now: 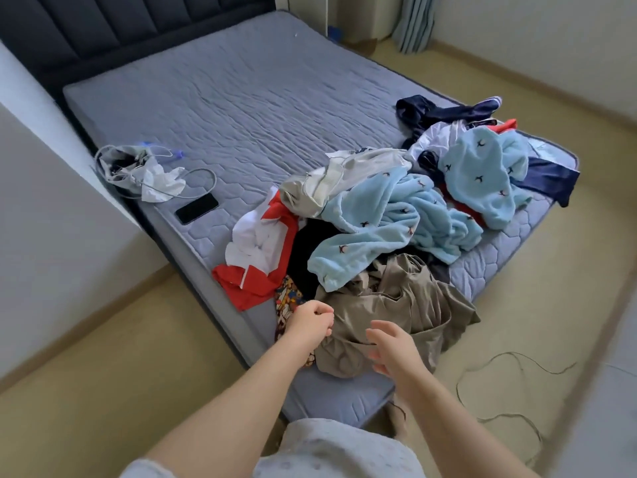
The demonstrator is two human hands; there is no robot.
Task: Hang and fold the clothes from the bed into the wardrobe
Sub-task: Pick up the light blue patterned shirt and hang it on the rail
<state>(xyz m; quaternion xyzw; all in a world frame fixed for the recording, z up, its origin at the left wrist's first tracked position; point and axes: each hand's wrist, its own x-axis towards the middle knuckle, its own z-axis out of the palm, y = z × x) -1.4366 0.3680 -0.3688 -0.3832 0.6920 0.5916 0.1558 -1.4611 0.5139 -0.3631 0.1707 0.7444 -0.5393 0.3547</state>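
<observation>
The khaki garment (396, 305) lies on the bed (241, 115), near edge — soft, light, limp; I judge a hem the best hold. My right hand (391, 351) hovers open above it; my left hand (310, 322) is curled — grip cannot be told.

Soft, even daylight lit the frame, with no glare and only a faint shadow under the left edge of the bed (241, 98); fisheye bowed straight lines along the floor (568, 236) margins, and the right hand (393, 346) and bottom corners were slightly blurred.
</observation>
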